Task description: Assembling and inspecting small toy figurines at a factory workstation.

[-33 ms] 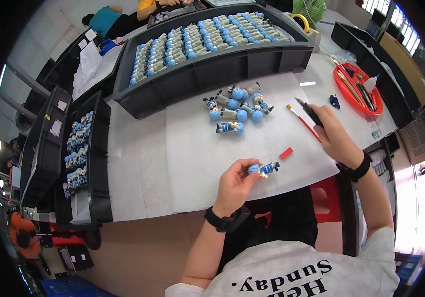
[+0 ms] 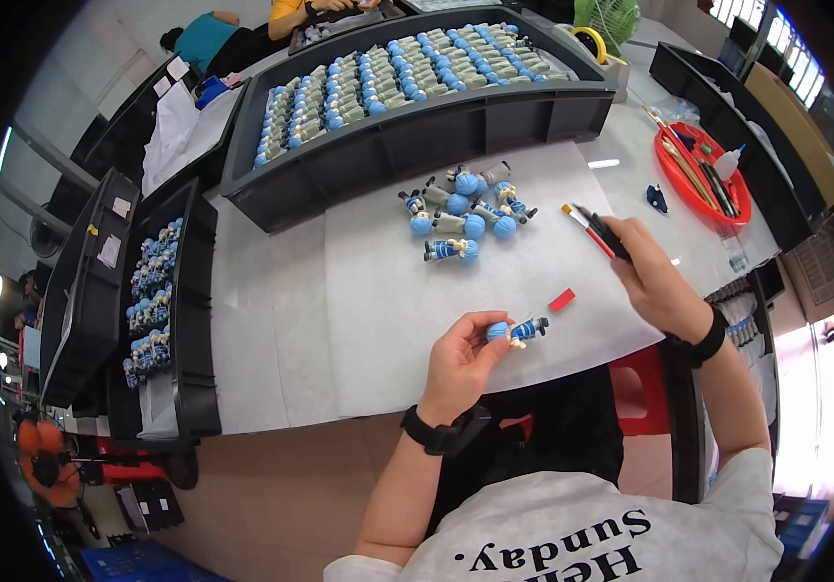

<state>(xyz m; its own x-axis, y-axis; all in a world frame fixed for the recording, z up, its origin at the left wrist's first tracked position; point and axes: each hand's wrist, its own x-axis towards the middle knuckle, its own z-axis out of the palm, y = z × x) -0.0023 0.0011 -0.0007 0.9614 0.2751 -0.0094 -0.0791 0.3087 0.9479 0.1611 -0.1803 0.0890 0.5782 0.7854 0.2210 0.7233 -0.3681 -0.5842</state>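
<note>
Tray [image 2: 205, 320] at left holds blue-capped figures upon the counter [image 2: 252, 320]. Behind the sheet [image 2: 388, 310], the bin [image 2: 494, 116] carries more in rows. Loose figures [image 2: 452, 250] lie grouped on the sheet, well apart from the working spot. I find the left hand [image 2: 462, 361] low over the sheet, fingers clamped on the head of one figure [image 2: 527, 331], feet pointing right. I judge this hold sound: the body is exposed; firm, even pressure should prevent rolling. A red block [image 2: 561, 300] sits just beyond the feet; I advise routing the tool around it. The right hand [image 2: 654, 276] has its fingers closed around a dark tool [image 2: 615, 236] beside a red brush [image 2: 591, 236]; whether it touches the brush, I cannot tell. I recommend a tip-first, light approach. Far right, a red dish [image 2: 681, 186] holds brushes.
</note>
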